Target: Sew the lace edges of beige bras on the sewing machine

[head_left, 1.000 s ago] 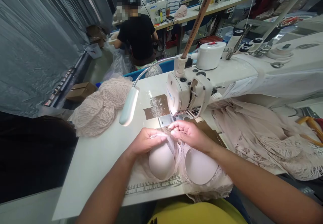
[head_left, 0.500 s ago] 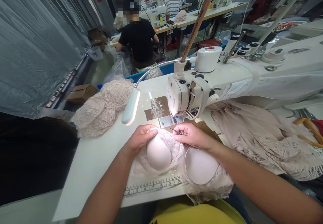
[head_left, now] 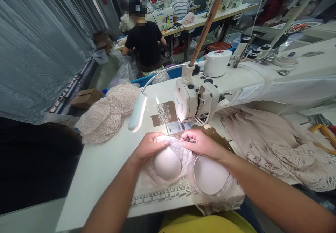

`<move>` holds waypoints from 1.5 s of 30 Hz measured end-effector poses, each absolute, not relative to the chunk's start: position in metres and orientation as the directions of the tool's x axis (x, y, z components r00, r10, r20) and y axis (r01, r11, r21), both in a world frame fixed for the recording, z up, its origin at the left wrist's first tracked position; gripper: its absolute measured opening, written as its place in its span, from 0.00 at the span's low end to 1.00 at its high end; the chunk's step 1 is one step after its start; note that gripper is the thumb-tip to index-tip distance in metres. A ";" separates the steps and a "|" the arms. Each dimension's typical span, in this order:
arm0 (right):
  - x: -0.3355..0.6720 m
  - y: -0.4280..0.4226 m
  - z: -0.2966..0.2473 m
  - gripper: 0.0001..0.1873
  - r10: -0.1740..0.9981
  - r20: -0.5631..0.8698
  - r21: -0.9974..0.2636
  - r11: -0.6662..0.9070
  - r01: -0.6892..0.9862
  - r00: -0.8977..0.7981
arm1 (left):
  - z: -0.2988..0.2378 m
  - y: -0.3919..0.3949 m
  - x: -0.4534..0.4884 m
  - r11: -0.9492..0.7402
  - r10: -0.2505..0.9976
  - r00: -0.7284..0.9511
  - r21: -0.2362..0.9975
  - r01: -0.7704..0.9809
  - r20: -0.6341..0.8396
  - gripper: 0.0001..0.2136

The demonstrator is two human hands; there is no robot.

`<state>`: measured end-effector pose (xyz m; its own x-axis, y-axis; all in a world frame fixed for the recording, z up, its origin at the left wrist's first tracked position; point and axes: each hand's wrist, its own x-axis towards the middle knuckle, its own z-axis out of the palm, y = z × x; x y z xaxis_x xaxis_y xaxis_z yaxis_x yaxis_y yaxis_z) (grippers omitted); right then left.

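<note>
A pale pink lace bra (head_left: 183,171) with two moulded cups lies on the white sewing table (head_left: 99,166) just in front of the sewing machine (head_left: 199,96). My left hand (head_left: 149,147) is closed on the lace at the top of the left cup. My right hand (head_left: 201,142) pinches the lace edge between the cups together with a thin dark metal tool (head_left: 183,138), close below the machine's needle plate.
A gooseneck lamp (head_left: 138,112) hangs over the table at left. A pile of lace pieces (head_left: 107,115) lies at the far left, more lace fabric (head_left: 275,142) at right. A ruler strip (head_left: 162,194) runs along the front edge. Other people sit at machines behind.
Both hands pulled the bra a little back from the needle and settled on the left cup's top edge; the lace now lies flatter over that cup.
</note>
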<state>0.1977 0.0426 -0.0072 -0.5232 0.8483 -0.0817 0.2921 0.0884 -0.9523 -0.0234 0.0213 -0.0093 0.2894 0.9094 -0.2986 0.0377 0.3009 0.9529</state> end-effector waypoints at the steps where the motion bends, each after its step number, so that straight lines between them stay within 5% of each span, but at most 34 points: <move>1: 0.197 0.042 -0.007 0.06 0.854 -0.061 -0.940 0.125 0.318 -0.516 | -0.008 0.021 -0.023 0.300 0.913 0.278 0.953 0.042 -0.300 0.13; 8: 0.201 0.036 -0.010 0.08 0.896 0.158 -0.764 0.377 0.523 -0.416 | -0.004 0.019 -0.018 0.249 0.931 0.261 0.967 0.063 -0.256 0.13; 11: 0.202 0.031 -0.014 0.17 0.814 0.348 -0.679 0.561 0.474 -0.465 | -0.006 0.020 -0.016 0.212 0.939 0.264 0.976 0.058 -0.220 0.14; 15: 0.198 0.024 -0.015 0.18 0.705 0.488 -0.569 0.704 0.424 -0.515 | -0.006 0.019 -0.014 0.190 0.928 0.322 0.981 0.026 -0.188 0.15; 45: 0.191 0.022 -0.023 0.17 0.676 0.571 -0.395 0.723 0.566 -0.465 | -0.001 0.013 -0.008 0.191 0.890 0.417 0.981 0.024 -0.184 0.17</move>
